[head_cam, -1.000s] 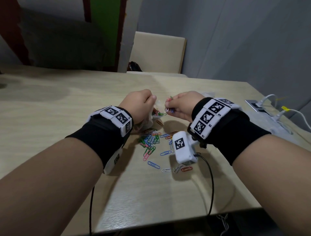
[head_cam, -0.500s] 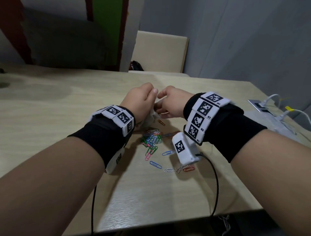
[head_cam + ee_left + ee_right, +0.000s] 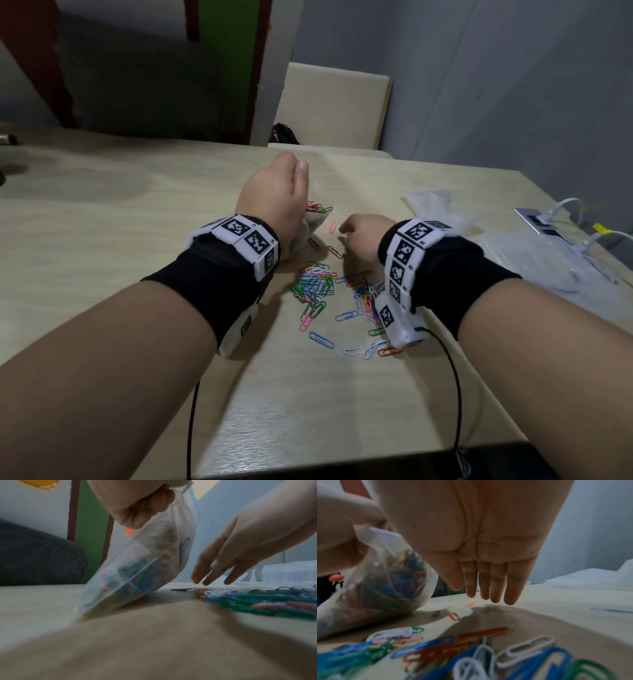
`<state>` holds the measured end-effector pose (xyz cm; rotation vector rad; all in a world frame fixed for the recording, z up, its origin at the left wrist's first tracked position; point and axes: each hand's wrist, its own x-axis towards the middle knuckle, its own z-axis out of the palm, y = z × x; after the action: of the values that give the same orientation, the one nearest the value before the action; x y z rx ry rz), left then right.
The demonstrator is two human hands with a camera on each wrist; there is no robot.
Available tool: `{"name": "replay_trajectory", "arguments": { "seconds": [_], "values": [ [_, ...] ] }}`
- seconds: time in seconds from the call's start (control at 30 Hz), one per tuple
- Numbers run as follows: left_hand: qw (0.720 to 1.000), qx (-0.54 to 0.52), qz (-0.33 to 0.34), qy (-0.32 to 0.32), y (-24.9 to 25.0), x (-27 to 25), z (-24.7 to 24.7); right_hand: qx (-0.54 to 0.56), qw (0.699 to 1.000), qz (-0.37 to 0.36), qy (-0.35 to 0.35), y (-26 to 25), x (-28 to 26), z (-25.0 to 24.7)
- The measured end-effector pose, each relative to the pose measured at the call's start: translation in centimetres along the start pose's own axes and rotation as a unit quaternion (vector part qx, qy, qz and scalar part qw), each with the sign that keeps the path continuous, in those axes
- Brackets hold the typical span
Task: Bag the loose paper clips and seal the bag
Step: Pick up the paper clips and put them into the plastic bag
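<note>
A clear plastic bag [image 3: 137,574] holding several coloured paper clips leans on the table, its lower end touching the wood. My left hand [image 3: 274,195] grips the bag [image 3: 313,214] at its top, fingers curled round the gathered plastic. My right hand [image 3: 359,233] hovers just right of the bag [image 3: 385,588], fingers [image 3: 489,586] straight and pointing down, holding nothing. Loose paper clips [image 3: 315,287] in many colours lie scattered on the table near my wrists, and a few single ones [image 3: 333,226] lie beside the bag.
The wooden table [image 3: 120,240] has its front edge near my forearms. Crumpled clear plastic bags [image 3: 534,253] lie at the right, beyond them a socket with white cables [image 3: 561,219]. A chair [image 3: 332,109] stands behind the table.
My right hand has left the bag's mouth, dropped towards the table and its fingers have straightened. The left hand still holds the bag.
</note>
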<state>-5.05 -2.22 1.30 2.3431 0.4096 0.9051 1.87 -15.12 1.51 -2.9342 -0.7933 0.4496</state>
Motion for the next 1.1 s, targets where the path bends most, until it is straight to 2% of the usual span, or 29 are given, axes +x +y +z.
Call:
{"name": "replay_trajectory", "arguments": {
  "seconds": [0.17,0.3,0.5,0.63,0.83,1.1],
  "values": [
    [1.0,0.006,0.006,0.005,-0.1,0.0,0.1,-0.008,0.999,-0.052,-0.007,-0.8,1.7,1.2],
    [1.0,0.004,0.008,0.004,-0.2,0.1,0.1,-0.035,0.995,-0.086,-0.041,-1.8,1.6,1.7],
    [1.0,-0.001,0.008,0.003,-0.2,0.1,0.1,-0.086,0.978,-0.146,-0.12,-2.3,-1.9,1.8],
    [1.0,-0.002,0.005,-0.006,-0.2,-0.1,0.1,-0.076,0.973,-0.177,-0.126,-1.6,-4.7,1.5],
    [0.999,-0.006,0.016,-0.027,0.0,-0.4,0.1,-0.125,0.965,-0.219,-0.071,-2.0,-6.4,3.1],
    [0.995,-0.032,0.039,-0.091,0.3,-0.7,0.3,-0.165,0.964,-0.207,0.005,-2.0,-6.9,3.5]
  ]
}}
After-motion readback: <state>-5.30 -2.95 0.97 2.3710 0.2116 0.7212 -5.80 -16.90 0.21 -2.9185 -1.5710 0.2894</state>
